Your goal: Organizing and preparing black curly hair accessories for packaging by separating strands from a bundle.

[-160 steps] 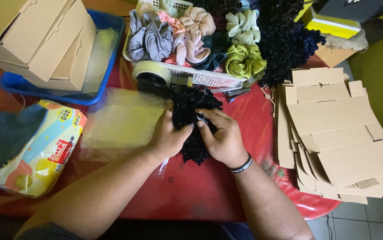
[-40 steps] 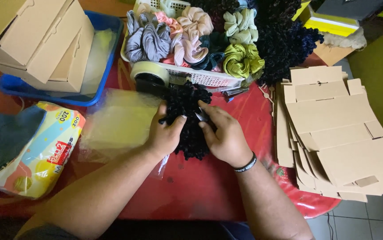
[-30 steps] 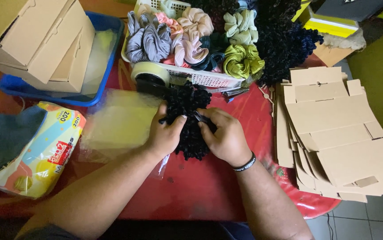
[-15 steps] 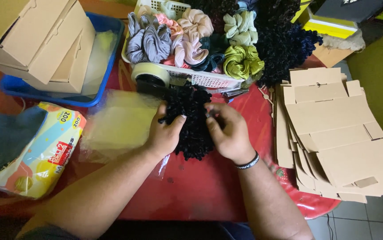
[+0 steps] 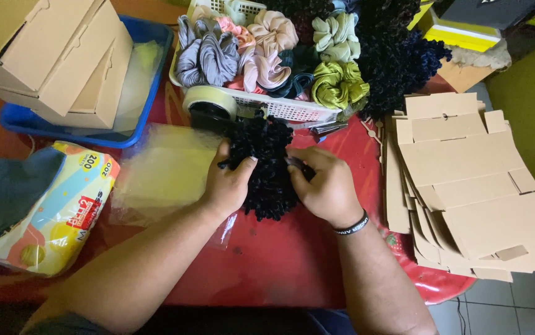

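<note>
Head view: at the middle of the red table, a black ruffled scrunchie lies between both hands. The left hand clamps its nine-o'clock edge, thumb laid over the top of the fabric and fingers tucked beneath — a closed grip on the scrunchie. The right hand presses in from three o'clock, fingers curled and pinching the cloth near its centre; a dark wristband circles that wrist.

At nine o'clock from the scrunchie, just beside the left hand, lies a stack of clear plastic bags. Farther out toward eight o'clock sits a colourful printed packet. At twelve o'clock, touching the scrunchie's upper edge, stands a roll of clear tape, and behind it a white basket heaped with scrunchies — grey, pink, pale green, olive and dark ones. At ten o'clock a blue tray carries folded cardboard boxes. At three o'clock, well apart from the right hand, a pile of flat cardboard box blanks overhangs the table edge.
</note>
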